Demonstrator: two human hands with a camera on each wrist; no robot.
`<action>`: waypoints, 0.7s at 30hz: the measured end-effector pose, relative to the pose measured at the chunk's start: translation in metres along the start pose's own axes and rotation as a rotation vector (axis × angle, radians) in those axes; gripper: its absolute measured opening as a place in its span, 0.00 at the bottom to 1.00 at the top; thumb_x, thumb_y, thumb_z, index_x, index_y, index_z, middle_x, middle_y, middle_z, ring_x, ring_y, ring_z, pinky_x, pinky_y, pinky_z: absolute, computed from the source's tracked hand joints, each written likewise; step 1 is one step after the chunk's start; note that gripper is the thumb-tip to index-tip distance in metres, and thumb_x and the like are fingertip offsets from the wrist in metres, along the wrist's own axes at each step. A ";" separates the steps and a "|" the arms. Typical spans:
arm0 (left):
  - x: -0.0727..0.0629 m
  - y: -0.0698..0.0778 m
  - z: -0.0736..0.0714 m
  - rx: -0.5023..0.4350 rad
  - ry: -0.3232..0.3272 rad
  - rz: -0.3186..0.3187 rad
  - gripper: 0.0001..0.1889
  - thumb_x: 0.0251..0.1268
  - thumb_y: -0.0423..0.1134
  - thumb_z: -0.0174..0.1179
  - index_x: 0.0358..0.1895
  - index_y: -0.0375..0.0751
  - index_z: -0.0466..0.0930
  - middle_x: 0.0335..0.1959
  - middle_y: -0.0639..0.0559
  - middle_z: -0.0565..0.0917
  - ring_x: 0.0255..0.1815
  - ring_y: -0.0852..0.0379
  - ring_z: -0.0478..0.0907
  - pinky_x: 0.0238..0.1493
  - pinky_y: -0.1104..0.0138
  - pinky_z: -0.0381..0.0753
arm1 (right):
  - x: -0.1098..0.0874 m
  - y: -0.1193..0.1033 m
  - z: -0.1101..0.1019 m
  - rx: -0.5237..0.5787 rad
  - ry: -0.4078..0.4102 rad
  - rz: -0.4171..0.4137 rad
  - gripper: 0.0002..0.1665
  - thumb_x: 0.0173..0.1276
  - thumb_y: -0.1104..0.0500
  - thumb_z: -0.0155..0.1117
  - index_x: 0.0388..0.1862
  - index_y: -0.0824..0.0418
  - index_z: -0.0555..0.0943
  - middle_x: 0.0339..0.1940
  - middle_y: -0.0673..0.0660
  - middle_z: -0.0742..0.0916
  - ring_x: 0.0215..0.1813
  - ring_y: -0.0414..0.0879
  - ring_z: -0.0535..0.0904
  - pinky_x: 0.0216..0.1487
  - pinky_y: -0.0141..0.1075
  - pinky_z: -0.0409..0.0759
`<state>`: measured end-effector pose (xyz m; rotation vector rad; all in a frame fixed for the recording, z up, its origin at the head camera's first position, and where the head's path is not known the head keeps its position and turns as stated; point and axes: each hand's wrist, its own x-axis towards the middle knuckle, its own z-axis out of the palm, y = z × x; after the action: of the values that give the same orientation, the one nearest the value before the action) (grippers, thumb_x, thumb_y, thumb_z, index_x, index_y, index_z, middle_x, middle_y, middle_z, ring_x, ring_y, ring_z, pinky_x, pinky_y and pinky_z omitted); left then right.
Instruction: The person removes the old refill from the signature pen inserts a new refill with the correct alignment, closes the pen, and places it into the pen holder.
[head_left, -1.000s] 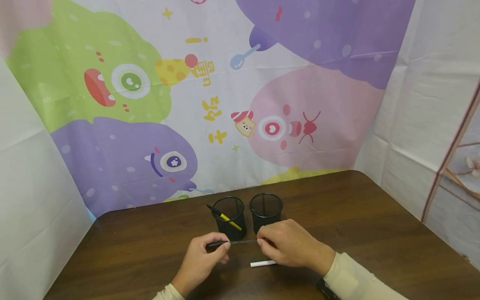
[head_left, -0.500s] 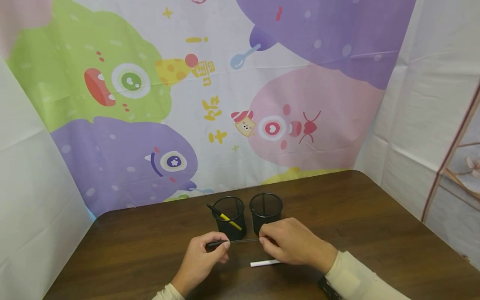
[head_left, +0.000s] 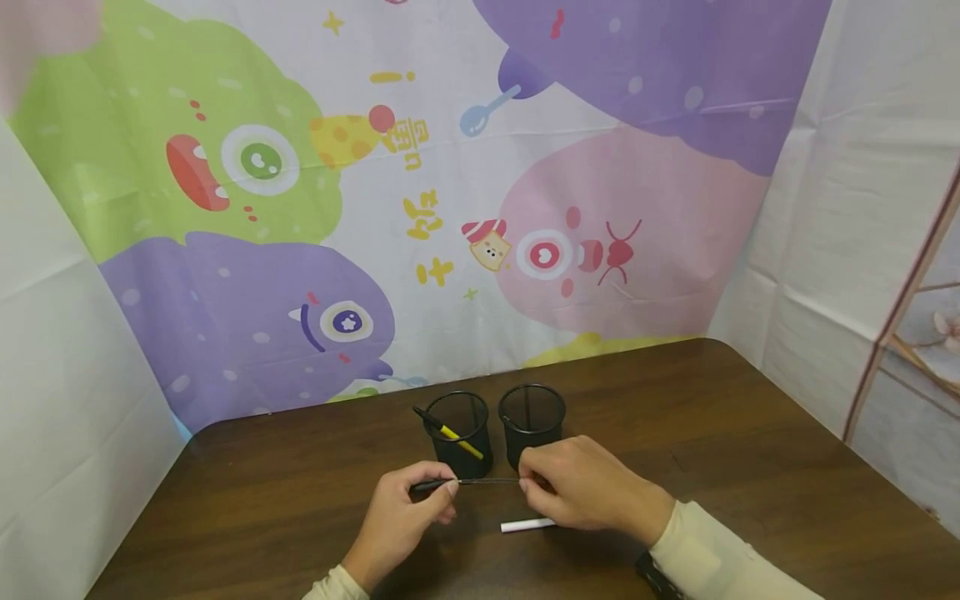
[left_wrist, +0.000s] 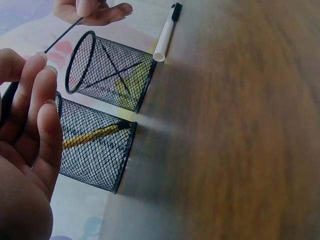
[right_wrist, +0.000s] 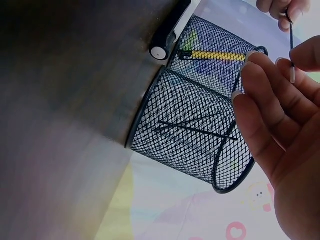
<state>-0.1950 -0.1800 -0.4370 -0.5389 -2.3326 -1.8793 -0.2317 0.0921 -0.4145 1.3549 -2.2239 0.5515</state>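
My left hand (head_left: 397,517) pinches a black pen section (head_left: 426,487) between thumb and fingers. From it a thin dark pen refill (head_left: 487,481) runs level to my right hand (head_left: 592,487), whose thumb and forefinger pinch its far end. That end looks pale in the right wrist view, just past the fingertips (right_wrist: 293,60). Below the refill, a white pen barrel (head_left: 525,526) with a black clip end (right_wrist: 167,32) lies on the table, partly hidden by my right hand in the head view. Both hands are held above the table.
Two black mesh pen cups stand behind my hands. The left cup (head_left: 462,462) holds a yellow and black pen (head_left: 457,437); no pen shows in the right cup (head_left: 532,429). A printed cloth (head_left: 450,333) hangs behind the brown table (head_left: 285,483).
My right hand has shifted very slightly to the right, so a little more of the refill shows between the hands. The grips look the same, and the barrel and cups stay put.
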 end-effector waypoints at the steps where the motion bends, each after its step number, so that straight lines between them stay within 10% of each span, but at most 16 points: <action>1: 0.000 0.000 0.000 -0.001 0.000 -0.002 0.09 0.66 0.33 0.67 0.39 0.28 0.82 0.26 0.37 0.83 0.25 0.51 0.84 0.31 0.58 0.87 | 0.000 0.000 0.000 0.000 -0.005 0.004 0.12 0.63 0.59 0.66 0.26 0.46 0.73 0.20 0.34 0.72 0.20 0.24 0.62 0.21 0.20 0.62; 21: 0.000 0.000 0.000 -0.019 0.004 -0.011 0.08 0.67 0.33 0.66 0.39 0.29 0.83 0.27 0.32 0.82 0.25 0.51 0.85 0.31 0.58 0.87 | -0.001 0.000 0.002 0.021 -0.068 0.033 0.13 0.63 0.59 0.66 0.25 0.46 0.71 0.19 0.33 0.70 0.19 0.25 0.61 0.20 0.20 0.61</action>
<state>-0.1951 -0.1802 -0.4373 -0.5254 -2.3217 -1.9078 -0.2316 0.0924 -0.4166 1.3691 -2.3043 0.5500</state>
